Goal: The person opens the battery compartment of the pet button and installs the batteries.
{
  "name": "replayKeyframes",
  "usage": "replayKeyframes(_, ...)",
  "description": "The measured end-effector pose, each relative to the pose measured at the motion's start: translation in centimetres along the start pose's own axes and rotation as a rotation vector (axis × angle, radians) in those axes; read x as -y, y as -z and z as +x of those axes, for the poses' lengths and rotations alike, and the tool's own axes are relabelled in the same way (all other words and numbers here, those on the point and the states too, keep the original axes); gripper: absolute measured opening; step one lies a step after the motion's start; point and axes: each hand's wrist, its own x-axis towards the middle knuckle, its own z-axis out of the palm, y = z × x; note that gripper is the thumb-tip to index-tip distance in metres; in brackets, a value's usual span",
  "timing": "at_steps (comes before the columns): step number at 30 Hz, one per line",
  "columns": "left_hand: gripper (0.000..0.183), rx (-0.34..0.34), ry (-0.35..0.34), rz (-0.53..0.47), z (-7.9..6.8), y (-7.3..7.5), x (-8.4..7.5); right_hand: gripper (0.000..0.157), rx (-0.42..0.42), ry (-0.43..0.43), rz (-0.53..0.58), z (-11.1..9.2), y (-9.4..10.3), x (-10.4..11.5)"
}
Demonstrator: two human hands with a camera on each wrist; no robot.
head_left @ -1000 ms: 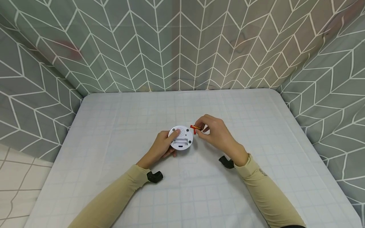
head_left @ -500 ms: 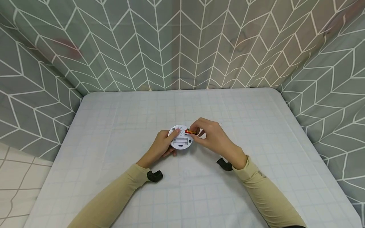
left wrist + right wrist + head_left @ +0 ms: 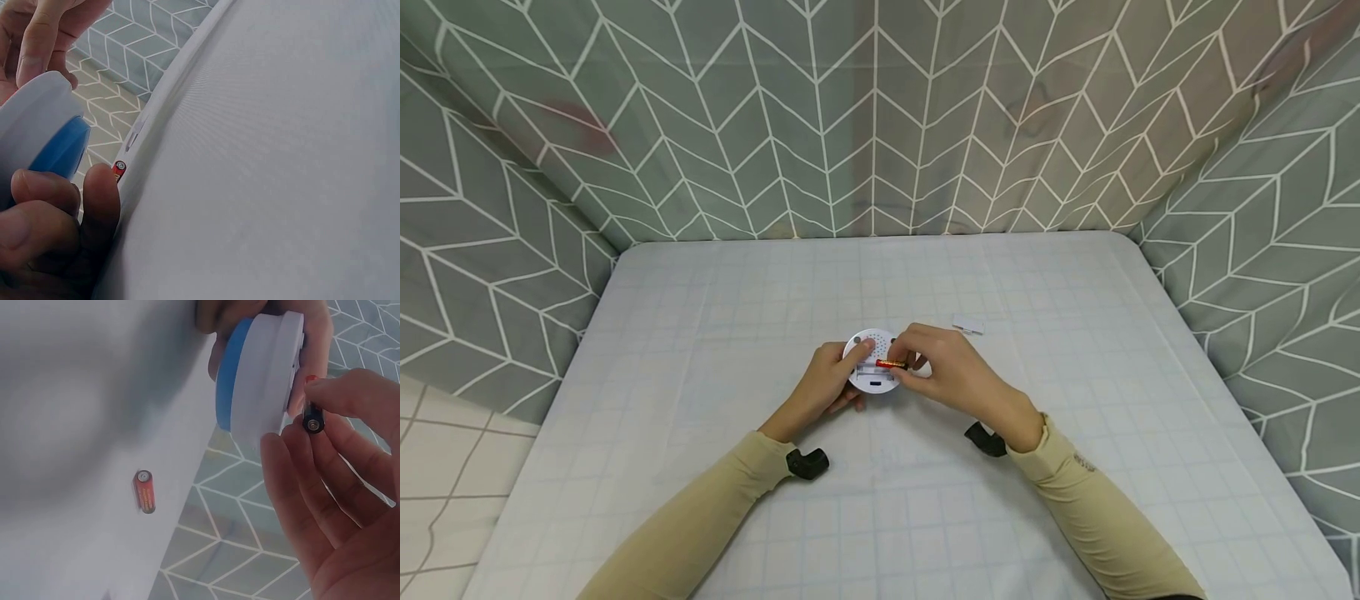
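Observation:
My left hand (image 3: pixel 823 379) grips a round white device (image 3: pixel 878 340) with a blue lower part that shows in both wrist views. Its thumb lies across the device's holed face, where a battery compartment (image 3: pixel 866 371) is uncovered. Between thumb and fingers, my right hand (image 3: pixel 951 362) pinches a red and black battery (image 3: pixel 887 363) right at the compartment. In the right wrist view this battery (image 3: pixel 313 420) points its flat black end at the camera. A second red battery (image 3: pixel 144 492) lies on the table; the right hand hides it in the head view.
A small whitish flat piece (image 3: pixel 967 324) lies on the white table (image 3: pixel 760 292) beyond the right hand. Black wrist cameras (image 3: pixel 807 465) sit at both cuffs. Patterned grey curtains (image 3: pixel 880 125) enclose the table's back and sides.
My right hand has moved left and nearer, bringing its battery from beside the device to over the compartment. The flat piece has come into view behind it. The left hand keeps its grip.

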Motion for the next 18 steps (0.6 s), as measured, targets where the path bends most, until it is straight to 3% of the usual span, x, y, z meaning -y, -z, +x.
replayKeyframes(18,0.055,-0.001,0.0,0.003,0.14,0.07,0.34,0.015,-0.029,0.059,-0.061,0.02,-1.06,-0.19)
